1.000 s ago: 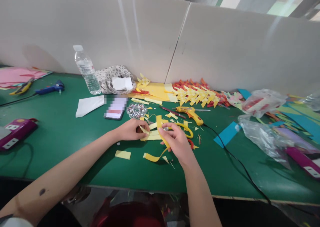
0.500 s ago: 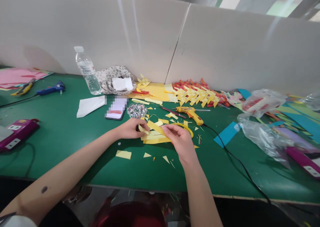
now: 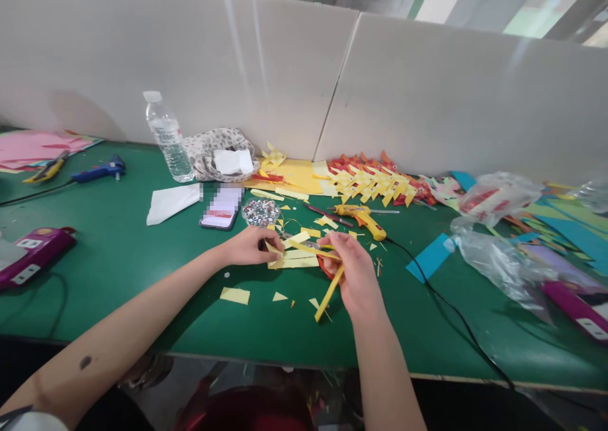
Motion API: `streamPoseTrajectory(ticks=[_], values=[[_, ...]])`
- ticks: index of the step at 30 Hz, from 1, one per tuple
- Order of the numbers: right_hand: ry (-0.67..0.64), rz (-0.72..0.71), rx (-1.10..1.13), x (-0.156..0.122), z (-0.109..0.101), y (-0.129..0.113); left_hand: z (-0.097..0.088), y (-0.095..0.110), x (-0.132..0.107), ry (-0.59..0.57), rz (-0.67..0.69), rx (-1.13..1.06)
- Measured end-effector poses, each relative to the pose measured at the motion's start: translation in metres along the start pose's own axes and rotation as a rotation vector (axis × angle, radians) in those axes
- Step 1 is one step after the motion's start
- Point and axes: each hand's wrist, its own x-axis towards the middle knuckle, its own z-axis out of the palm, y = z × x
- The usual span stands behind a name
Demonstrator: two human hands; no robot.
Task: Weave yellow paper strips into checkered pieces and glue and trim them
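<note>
My left hand (image 3: 251,246) is closed, its thumb and fingers pinching the end of a pale yellow paper strip (image 3: 274,250). Between the fingers of my right hand (image 3: 352,267) are bright yellow paper strips (image 3: 329,296); one points left towards my left hand, another slants down towards me. Several pale yellow strips (image 3: 299,263) lie flat on the table between both hands. Partly hidden beneath my right hand are scissors (image 3: 323,267) with a red handle part showing. Small paper scraps (image 3: 280,296) are scattered around.
Behind my hands lie a yellow glue gun (image 3: 363,218) with a black cord, a tray of small beads (image 3: 261,212) and a phone (image 3: 221,208). A water bottle (image 3: 168,139) stands back left. Folded paper fish shapes (image 3: 373,182) line the white partition (image 3: 427,101). Plastic bags (image 3: 498,260) lie right.
My right hand has turned and shifted slightly right. The broad yellow strip it held up now shows edge-on, and another yellow strip hangs down towards me. My left hand has barely moved.
</note>
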Motion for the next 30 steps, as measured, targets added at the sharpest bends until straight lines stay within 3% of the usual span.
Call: streamPoseTrajectory(ticks=[5,11,17,21,25,30], values=[[-0.117,0.015,-0.055,-0.001,0.004,0.002,0.000,-0.002,0.001,0.010,-0.023,-0.013],[-0.292,-0.140,-0.416,0.000,0.003,0.013,0.000,-0.003,0.002,0.009,-0.012,-0.017],[-0.446,-0.226,-0.151,-0.009,-0.003,0.002,0.000,-0.003,0.002,0.017,-0.004,0.018],[-0.530,-0.090,-0.292,-0.005,-0.002,0.006,0.001,-0.002,0.002,0.007,-0.001,0.014],[-0.476,-0.061,-0.501,0.001,0.001,0.018,0.001,-0.003,0.002,0.013,-0.011,0.032],[-0.379,-0.040,-0.575,-0.001,0.004,0.019,0.002,-0.005,0.002,0.047,-0.014,0.040]])
